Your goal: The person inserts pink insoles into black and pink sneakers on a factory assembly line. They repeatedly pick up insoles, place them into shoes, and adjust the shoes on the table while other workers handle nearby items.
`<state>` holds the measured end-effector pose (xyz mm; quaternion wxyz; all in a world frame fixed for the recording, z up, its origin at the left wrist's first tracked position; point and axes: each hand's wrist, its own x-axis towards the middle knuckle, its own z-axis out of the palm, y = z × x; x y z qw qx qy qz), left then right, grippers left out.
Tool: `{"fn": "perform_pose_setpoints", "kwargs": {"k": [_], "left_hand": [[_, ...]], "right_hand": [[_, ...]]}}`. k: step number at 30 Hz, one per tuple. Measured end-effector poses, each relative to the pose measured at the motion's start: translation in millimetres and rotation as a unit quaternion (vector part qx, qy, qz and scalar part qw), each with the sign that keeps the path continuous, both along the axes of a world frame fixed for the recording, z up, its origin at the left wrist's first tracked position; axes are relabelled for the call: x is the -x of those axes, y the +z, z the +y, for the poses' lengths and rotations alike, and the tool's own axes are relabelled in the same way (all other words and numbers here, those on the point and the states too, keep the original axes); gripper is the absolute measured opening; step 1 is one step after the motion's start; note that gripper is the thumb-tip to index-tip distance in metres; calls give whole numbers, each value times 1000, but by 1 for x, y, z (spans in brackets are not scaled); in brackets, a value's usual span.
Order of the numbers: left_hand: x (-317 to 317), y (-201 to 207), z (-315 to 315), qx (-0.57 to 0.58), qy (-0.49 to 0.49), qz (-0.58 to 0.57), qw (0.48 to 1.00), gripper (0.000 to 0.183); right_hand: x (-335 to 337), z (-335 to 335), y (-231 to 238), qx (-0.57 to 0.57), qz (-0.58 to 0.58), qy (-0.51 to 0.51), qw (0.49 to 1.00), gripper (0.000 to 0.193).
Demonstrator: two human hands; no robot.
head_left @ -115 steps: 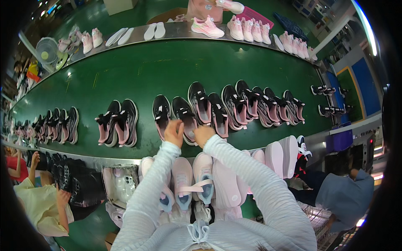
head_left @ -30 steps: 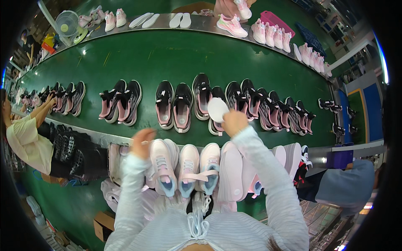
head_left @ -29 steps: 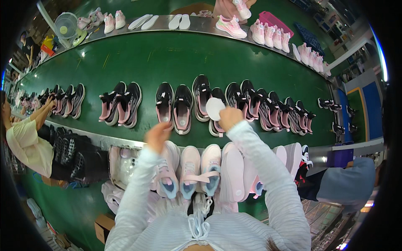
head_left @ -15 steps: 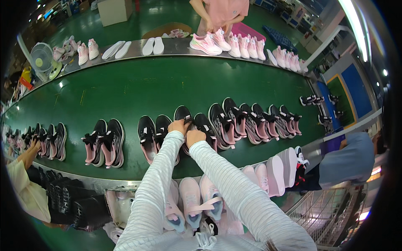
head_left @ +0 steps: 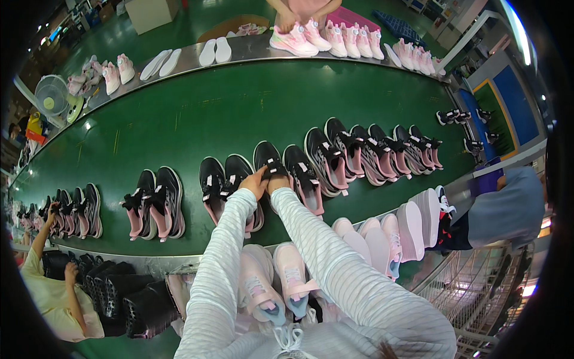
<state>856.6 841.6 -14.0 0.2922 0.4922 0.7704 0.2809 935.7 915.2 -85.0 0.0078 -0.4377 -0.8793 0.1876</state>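
On the green conveyor belt, straight ahead of me, lies a black sneaker (head_left: 266,153) with a pink lining, its toe pointing away. My left hand (head_left: 256,183) grips the left side of its opening, by the black strap. My right hand (head_left: 278,182) reaches into the shoe from its heel end, and its fingers are hidden under the strap. Close on the right is a matching sneaker (head_left: 302,176). A matching pair, including another black sneaker (head_left: 210,182), stands just to the left, partly behind my left forearm.
More black sneakers (head_left: 156,200) line the belt (head_left: 179,131) on both sides. Pale pink shoes (head_left: 293,276) stand along the near edge. Across the belt, a person handles pink-white high-tops (head_left: 293,40) on a metal ledge (head_left: 251,51). Co-workers are at left (head_left: 54,299) and right (head_left: 505,206).
My right hand has gone deeper into the sneaker's opening, while my left hand has shifted to its side. The view has tilted slightly. At left, the co-worker's arm has moved.
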Motion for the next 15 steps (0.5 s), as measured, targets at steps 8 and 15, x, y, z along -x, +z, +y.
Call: {"fn": "perform_pose_setpoints", "kwargs": {"k": [8,15], "left_hand": [[6,12,-16,22,74,-10,997,40],[-70,21,-4,-135,98,167,972,18]], "right_hand": [[-21,-54,74,72,70,-5,995,27],[-107,-97,100,-68,70,-60,993,21]]}}
